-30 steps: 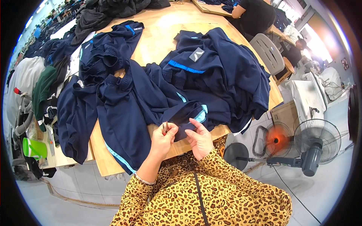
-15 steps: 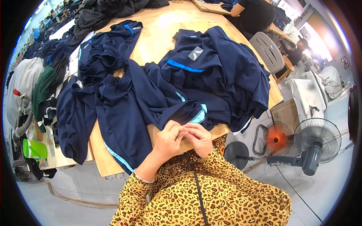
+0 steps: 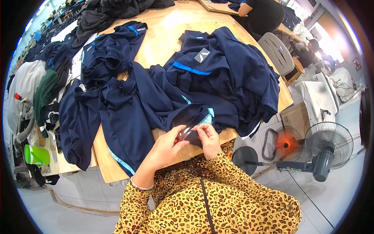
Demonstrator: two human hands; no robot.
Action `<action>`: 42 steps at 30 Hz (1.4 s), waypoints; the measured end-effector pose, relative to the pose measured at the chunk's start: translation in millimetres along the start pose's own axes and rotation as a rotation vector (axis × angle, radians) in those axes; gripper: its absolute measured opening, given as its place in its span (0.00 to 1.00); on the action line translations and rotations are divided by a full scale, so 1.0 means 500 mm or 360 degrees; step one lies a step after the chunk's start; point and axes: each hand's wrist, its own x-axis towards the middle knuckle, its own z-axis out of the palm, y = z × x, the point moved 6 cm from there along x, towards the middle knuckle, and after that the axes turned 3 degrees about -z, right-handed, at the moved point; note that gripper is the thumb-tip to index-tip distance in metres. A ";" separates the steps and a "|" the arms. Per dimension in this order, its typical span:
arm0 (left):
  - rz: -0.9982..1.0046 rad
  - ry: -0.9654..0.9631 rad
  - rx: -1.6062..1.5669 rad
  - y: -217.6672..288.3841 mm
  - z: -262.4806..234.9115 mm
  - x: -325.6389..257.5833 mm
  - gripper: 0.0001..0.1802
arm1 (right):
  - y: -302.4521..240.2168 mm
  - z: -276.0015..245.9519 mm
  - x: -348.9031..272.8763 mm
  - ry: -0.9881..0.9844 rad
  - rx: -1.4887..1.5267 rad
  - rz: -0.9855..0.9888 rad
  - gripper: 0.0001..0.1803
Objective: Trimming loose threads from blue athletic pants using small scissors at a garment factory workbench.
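Above the near edge of the wooden table, my left hand (image 3: 165, 146) is closed, with a small shiny, pale thing (image 3: 186, 132) at its fingertips whose kind I cannot make out. Thumb and forefinger of my right hand (image 3: 208, 141) are pinched together just to the right of it; whatever is between them is too small to name. Just beyond both hands lies a navy garment (image 3: 179, 117) with light blue trim (image 3: 207, 117) at its end. A navy pair of trousers (image 3: 124, 121) with a light blue side stripe hangs over the table edge to the left.
A heap of navy garments (image 3: 241, 74) covers the right of the wooden table (image 3: 167, 39). Dark clothing (image 3: 101, 19) is piled at the far left. Right of the table stand a grey chair (image 3: 276, 54) and a fan (image 3: 329, 144). A person (image 3: 263, 15) sits at the far side.
My hands have drawn apart from being fingertip to fingertip. The left has shifted a little left and down, and the shiny thing now shows between them.
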 end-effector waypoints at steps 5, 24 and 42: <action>0.0001 0.0050 0.0300 0.007 -0.004 -0.004 0.19 | 0.000 0.003 0.001 -0.0027 -0.0052 -0.0081 0.03; 0.0070 0.0083 0.0529 0.027 0.010 -0.005 0.17 | -0.020 0.009 -0.007 -0.0035 -0.0579 -0.0393 0.03; 0.0262 0.0588 0.0126 -0.012 0.019 -0.012 0.13 | 0.009 0.010 -0.008 0.0006 0.0565 0.0413 0.14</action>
